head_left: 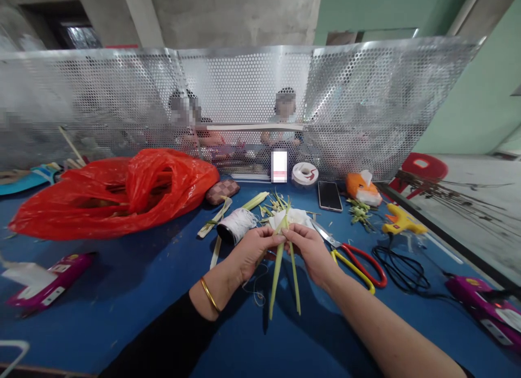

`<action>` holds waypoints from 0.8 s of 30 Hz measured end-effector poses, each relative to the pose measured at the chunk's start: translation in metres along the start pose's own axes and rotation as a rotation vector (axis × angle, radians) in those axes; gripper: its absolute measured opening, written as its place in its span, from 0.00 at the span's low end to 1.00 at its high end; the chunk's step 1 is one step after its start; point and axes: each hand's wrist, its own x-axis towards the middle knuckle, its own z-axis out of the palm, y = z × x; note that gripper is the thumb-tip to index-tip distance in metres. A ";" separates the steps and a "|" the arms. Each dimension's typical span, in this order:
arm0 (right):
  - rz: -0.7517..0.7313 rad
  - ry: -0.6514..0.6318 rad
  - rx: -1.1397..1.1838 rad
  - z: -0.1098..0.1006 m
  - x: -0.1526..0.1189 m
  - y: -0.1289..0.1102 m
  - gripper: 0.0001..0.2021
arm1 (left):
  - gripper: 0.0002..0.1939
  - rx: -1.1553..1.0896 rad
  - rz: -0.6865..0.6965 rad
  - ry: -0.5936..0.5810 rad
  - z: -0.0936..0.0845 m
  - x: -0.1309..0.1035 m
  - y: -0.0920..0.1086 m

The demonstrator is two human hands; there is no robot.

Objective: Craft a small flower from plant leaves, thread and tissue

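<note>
Pale green leaf strips (276, 283) cross between my fingertips, their long ends hanging down toward me and their tips pointing up. My left hand (260, 247) pinches them from the left, with a gold bangle on that wrist. From the right, my right hand (305, 246) pinches the same strips close to the crossing. A loose thin thread (257, 294) hangs below my left hand. Just behind that hand lies a spool of white thread (240, 225) on its side. Scissors (366, 266) with red and yellow handles rest right of my right hand.
A red plastic bag (122, 199) fills the left of the blue table (228, 340). At the right lie a yellow glue gun (402, 220) with a black cord, a phone (329, 196) and a tissue pack (362, 188). A perforated metal screen (244, 84) stands behind, with people beyond.
</note>
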 end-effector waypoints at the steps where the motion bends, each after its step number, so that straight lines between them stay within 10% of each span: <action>1: 0.012 -0.009 0.021 0.000 0.000 -0.001 0.17 | 0.17 -0.004 -0.012 -0.011 0.000 0.000 0.000; 24: 0.104 -0.139 0.130 -0.007 0.004 -0.004 0.15 | 0.09 -0.241 -0.139 -0.124 -0.008 0.003 0.004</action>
